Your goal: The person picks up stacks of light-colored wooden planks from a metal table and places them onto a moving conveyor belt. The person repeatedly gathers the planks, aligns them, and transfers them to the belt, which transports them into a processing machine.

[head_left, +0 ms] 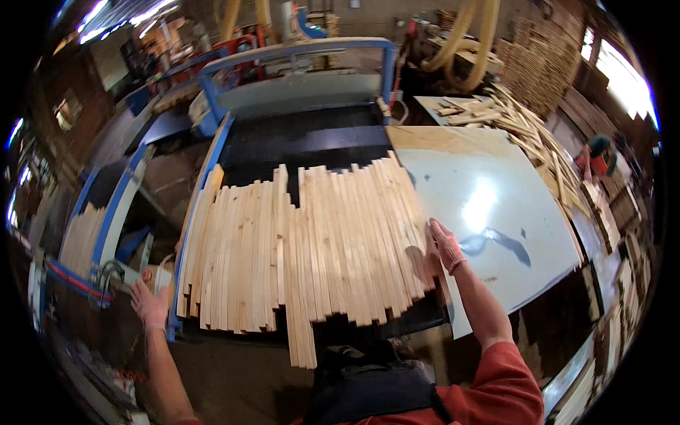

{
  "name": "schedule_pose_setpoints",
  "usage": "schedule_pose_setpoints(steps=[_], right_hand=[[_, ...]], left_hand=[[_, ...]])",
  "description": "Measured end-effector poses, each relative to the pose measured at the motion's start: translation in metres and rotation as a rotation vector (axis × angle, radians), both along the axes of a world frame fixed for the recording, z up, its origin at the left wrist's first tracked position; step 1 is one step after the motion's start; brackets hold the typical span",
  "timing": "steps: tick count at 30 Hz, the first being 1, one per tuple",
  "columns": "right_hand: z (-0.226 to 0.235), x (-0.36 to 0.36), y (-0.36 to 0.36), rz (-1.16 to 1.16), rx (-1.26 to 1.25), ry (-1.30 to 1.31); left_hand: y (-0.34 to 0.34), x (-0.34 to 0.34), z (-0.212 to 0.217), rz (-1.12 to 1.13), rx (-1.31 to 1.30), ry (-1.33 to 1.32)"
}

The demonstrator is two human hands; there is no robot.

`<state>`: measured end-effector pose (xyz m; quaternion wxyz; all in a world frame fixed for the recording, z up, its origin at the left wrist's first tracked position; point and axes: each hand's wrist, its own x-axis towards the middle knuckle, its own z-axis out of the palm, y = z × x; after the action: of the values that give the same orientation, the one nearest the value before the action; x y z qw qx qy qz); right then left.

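Observation:
A wide row of pale wooden slats point(312, 244) lies side by side on the dark bed of a blue-framed machine point(297, 142). My right hand point(445, 244), in a light work glove, presses flat against the right edge of the row, fingers apart. My left hand point(150, 303), also gloved, hovers open at the lower left, just beside the blue rail point(185, 241) and the left end of the slats. A few slats point(301, 333) stick out toward me past the others.
A shiny grey metal table point(496, 212) adjoins on the right. Loose offcuts point(524, 131) are piled behind it. Stacked boards point(542, 64) stand at the back right; another person point(598, 156) works there. More slats point(81, 237) lie at the far left.

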<state>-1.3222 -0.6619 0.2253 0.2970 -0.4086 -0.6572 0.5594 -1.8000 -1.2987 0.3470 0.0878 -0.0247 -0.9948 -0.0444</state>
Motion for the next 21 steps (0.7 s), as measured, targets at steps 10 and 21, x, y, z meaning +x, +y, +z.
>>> schedule_pose_setpoints(steps=[10, 21], right_hand=[[-0.06, 0.095, -0.083, 0.012, -0.316, 0.231], [-0.044, 0.252, -0.236, -0.013, -0.718, 0.509]], left_hand=[[0.028, 0.288, -0.066, -0.838, 1.485, -1.046], [0.172, 0.489, -0.152, -1.275, 0.381, -1.697]])
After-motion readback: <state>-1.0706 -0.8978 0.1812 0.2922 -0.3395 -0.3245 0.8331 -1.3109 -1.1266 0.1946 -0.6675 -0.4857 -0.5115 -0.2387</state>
